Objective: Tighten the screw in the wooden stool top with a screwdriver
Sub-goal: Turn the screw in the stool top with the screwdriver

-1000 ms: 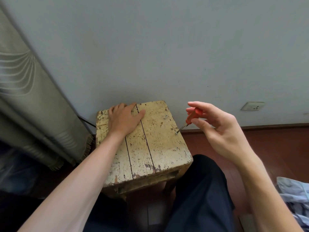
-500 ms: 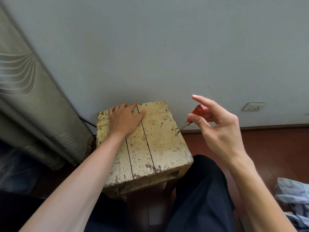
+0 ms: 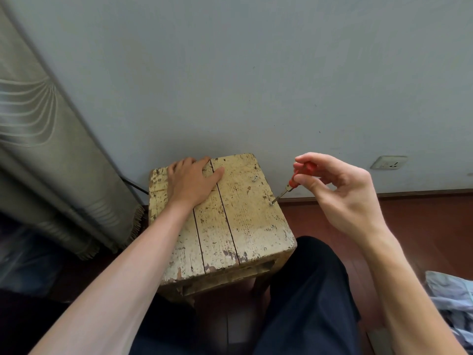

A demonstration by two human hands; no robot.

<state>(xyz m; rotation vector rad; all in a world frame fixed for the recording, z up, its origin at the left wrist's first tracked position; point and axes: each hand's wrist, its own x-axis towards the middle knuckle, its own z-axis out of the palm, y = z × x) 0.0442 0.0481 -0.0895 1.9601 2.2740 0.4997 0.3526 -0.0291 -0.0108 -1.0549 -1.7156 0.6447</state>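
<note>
Head view: our left hand [image 3: 190, 181] presses flat on the stool top [image 3: 245, 221] to steady it; our right hand [image 3: 340, 190] pinches the red screwdriver [image 3: 294, 181], tip on the screw [image 3: 271, 204] at the stool's right edge.

**Grey wall, red-brown floor**

Plain pale grey wall [image 3: 256, 73] across the whole back, matt, lightly speckled, softly and evenly lit. At far left, a heavy grey-green curtain [image 3: 38, 124] patterned with pale curved lines, hanging aslant down to a fringed hem near the floor. Beside its lower edge, a thin dark cable [image 3: 133, 184] against the wall. Low on the right, a white wall socket [image 3: 389, 162] just above a brown skirting board [image 3: 422, 192]. Below that, glossy red-brown floor [image 3: 422, 239]. At the right edge, crumpled pale blue cloth [image 3: 450, 298] on the floor. Lower left corner dark and blurred.
</note>
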